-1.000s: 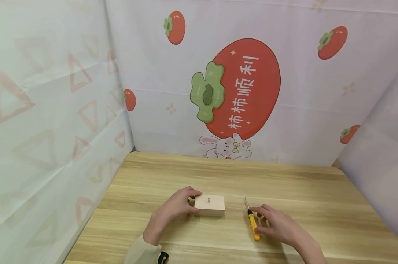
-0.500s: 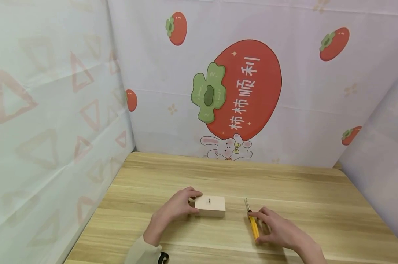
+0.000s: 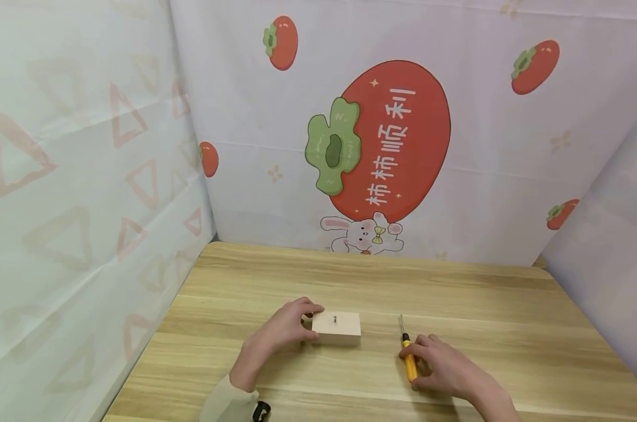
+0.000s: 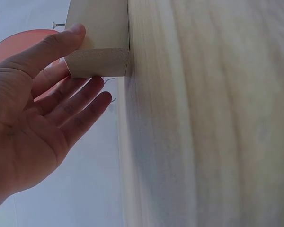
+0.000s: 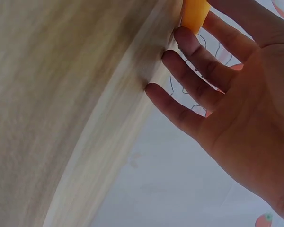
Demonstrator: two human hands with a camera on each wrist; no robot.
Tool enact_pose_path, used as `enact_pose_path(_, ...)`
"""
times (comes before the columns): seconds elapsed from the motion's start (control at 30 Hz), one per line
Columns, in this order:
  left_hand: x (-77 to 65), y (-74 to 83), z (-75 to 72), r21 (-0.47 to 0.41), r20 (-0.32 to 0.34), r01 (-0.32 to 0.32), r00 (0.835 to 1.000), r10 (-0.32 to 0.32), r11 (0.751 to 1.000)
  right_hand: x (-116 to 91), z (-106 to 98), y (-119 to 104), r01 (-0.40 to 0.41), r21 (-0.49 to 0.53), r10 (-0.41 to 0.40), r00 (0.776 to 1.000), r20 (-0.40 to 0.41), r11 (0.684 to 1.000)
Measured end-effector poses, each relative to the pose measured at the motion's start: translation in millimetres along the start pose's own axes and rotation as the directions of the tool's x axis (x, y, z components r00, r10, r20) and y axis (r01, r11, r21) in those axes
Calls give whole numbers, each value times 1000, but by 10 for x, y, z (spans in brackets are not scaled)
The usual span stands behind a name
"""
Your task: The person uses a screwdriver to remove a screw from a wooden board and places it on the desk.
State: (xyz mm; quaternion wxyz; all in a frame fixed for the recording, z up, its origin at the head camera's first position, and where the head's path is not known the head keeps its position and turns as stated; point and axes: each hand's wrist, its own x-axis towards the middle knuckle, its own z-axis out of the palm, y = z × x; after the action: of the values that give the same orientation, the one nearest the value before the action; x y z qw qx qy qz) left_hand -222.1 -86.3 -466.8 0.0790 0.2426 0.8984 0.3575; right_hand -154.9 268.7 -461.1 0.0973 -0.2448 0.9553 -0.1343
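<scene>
A pale wooden block [image 3: 345,326] lies on the table, with a small screw [image 3: 335,319] standing up from its top. My left hand [image 3: 283,326] holds the block's left end, thumb on the near side and fingers at the far side. The left wrist view shows the screw's head [image 4: 55,24] clear of the wood. To the right, a yellow-handled screwdriver [image 3: 410,369] points its metal shaft away from me. My right hand [image 3: 449,367] pinches its handle between thumb and index finger. In the right wrist view the other fingertips [image 5: 154,90] touch the tabletop, and only part of the handle shows.
The wood-grain table [image 3: 276,275] meets a white backdrop [image 3: 250,205] printed with red fruit and a rabbit. A pale cloth wall [image 3: 86,234] runs along the left, another along the right [image 3: 619,234]. A black band [image 3: 261,411] shows at my left cuff.
My right fingers have closed on the screwdriver's handle. Its tip has swung slightly to the right, so it points straighter away. The left hand and block have stayed in place.
</scene>
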Motion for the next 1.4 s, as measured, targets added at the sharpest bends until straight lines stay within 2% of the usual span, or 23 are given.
enact_pose_path(0.3,-15,25,11,-3,10,-7,1000,7,1000,-39,23,3,-15,49,15,1000,5,999)
enact_pose_path(0.67,-18,-16,25,4,3,-1,1000,1,1000,-17,-30,-31,55,38,-51,992,-115,998)
enact_pose_path(0.93,-19,-12,20,7,0,-11,1000,11,1000,-34,-71,-60,105,33,-96,974,-205,994)
enact_pose_path(1.23,-22,13,1,4,3,-2,1000,2,1000,5,-58,-97,153,-35,-155,923,-351,988)
enact_pose_path(1.33,-26,17,-7,1,3,-4,1000,4,1000,28,-66,-110,193,-84,-211,887,-411,978)
enact_pose_path(1.4,-28,17,-9,1,3,-1,1000,1,1000,47,-77,-116,227,-129,-261,846,-465,965)
